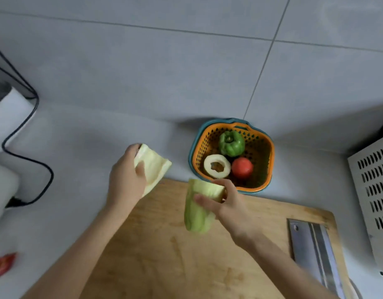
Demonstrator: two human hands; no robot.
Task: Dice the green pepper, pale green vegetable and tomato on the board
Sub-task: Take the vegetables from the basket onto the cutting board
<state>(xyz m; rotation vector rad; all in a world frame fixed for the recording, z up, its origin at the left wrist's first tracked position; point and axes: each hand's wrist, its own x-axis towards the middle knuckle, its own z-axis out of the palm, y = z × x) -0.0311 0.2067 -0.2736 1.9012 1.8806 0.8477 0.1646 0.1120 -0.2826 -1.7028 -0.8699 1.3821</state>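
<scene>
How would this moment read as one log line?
left hand: holds pale half | right hand: holds other half | knife: on board

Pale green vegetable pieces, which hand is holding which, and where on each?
Left hand grips one pale green half along its left edge, above the board; right hand pinches the other half near its upper end.

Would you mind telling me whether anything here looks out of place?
One thing: a small red scrap lies on the grey counter far left, away from the wooden cutting board. It is too blurred to identify.
</scene>
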